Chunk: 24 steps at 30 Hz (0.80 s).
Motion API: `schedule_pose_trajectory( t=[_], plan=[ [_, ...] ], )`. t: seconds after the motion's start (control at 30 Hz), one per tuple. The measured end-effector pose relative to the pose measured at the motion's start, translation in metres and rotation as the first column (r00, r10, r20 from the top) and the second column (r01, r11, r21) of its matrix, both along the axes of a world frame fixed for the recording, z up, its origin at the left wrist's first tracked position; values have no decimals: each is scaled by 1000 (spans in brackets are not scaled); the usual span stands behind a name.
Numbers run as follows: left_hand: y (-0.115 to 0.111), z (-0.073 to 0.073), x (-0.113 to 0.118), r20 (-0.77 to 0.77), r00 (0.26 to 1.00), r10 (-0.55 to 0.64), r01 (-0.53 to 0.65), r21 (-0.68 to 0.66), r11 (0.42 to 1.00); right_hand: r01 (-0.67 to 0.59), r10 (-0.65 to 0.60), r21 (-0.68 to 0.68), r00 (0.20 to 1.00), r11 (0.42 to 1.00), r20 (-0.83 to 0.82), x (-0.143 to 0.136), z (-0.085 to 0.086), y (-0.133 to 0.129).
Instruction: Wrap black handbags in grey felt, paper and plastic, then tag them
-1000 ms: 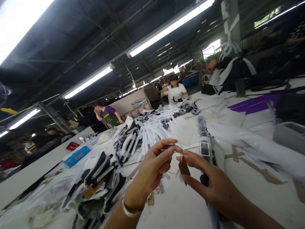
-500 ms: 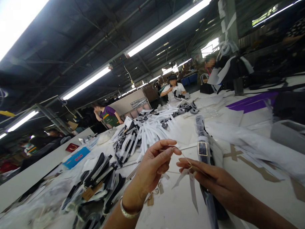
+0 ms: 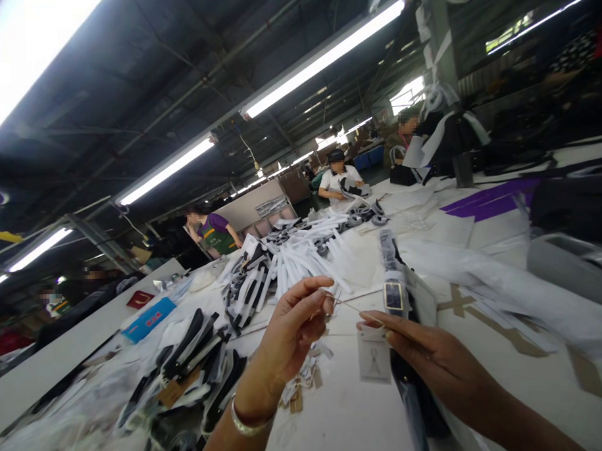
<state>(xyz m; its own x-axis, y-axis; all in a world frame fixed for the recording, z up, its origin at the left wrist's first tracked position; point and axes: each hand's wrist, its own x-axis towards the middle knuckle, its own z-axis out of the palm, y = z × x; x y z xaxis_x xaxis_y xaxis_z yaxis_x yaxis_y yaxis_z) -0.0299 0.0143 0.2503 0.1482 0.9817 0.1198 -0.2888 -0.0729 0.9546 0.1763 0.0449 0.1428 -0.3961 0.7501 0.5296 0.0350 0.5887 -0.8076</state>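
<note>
Between my two hands a thin light string [image 3: 350, 306] is stretched. My left hand [image 3: 297, 327] pinches one end of it between thumb and fingertips. In my right hand [image 3: 416, 336] thumb and fingers are closed on the string's other end and the top of a white hang tag [image 3: 374, 362]. The tag hangs below those fingers with its printed face towards me. Just behind my right hand lies a dark strap with a gold buckle [image 3: 394, 296], wrapped in clear plastic. Loose tags with strings [image 3: 299, 387] lie on the table under my left wrist.
White rolled tubes and dark straps [image 3: 292, 262] are heaped ahead. Wrapped dark pieces [image 3: 187, 354] and a blue box [image 3: 149, 320] lie to the left. Purple sheets [image 3: 488, 202] and brown paper strips [image 3: 507, 333] are on the right. Co-workers [image 3: 339, 175] are across the table.
My left hand has drawn slightly left and the string is pulled straighter. The tag has turned from edge-on to face me. The whole view has shifted a little.
</note>
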Motion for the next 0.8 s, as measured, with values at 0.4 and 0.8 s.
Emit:
schedule_pose_trajectory(
  t=[0.4, 0.8],
  plan=[
    [-3, -2, 31, 440, 898, 17, -43, 50, 998, -218, 208, -116, 973, 969, -97, -8, -8, 0],
    [-5, 5, 52, 349, 937, -8, -27, 96, 995, -251, 173, -265, 942, 931, -287, -11, -13, -1]
  ],
)
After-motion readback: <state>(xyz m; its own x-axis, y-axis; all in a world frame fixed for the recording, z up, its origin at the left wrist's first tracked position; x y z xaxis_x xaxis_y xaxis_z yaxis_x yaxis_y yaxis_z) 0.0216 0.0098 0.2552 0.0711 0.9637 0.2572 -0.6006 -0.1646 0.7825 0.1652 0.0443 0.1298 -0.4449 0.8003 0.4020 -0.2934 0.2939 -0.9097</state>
